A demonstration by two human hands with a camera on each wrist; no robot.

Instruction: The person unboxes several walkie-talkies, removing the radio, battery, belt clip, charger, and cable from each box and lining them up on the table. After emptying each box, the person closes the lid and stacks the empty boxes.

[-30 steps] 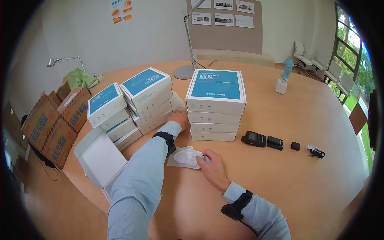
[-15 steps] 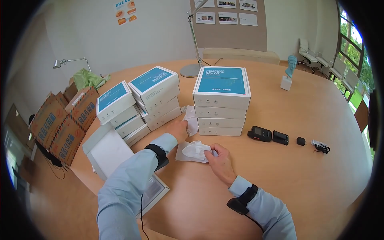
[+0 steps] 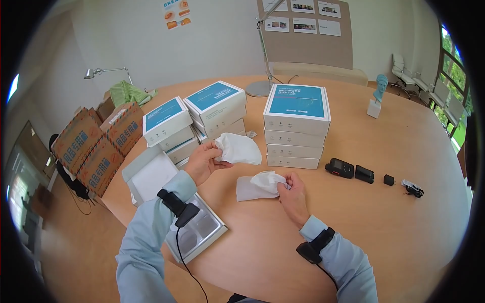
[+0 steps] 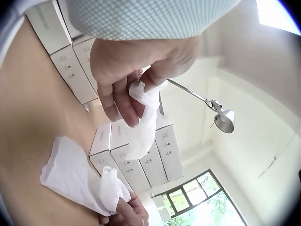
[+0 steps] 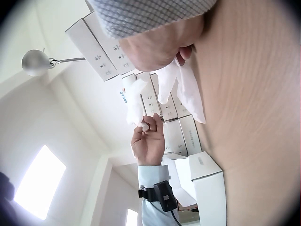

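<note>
In the head view my left hand [image 3: 202, 164] is raised above the table and pinches the edge of a thin white bag [image 3: 241, 149]. The left wrist view shows that bag [image 4: 145, 125] hanging limp from thumb and fingers. My right hand [image 3: 294, 199] is low over the tabletop, thumb and fingers pinching the crumpled end of a second thin white bag [image 3: 248, 189], which lies on the wood. Below my left wrist sits an opened white box; its lid [image 3: 151, 174] leans up and its moulded tray [image 3: 207, 227] shows hollow compartments.
Stacked white boxes with blue tops stand behind my hands, at centre [image 3: 297, 103] and left [image 3: 214, 103]. A black handheld device [image 3: 339, 168], black block [image 3: 365, 173], small black cube [image 3: 388, 180] and bundled cable [image 3: 413, 189] lie rightward. A lamp base [image 3: 258, 89] and bust [image 3: 381, 91] stand farther back.
My left hand has come back from between the box stacks, lifting a white bag off the table. The right hand keeps its pinch on the other bag. More of the opened box's tray shows.
</note>
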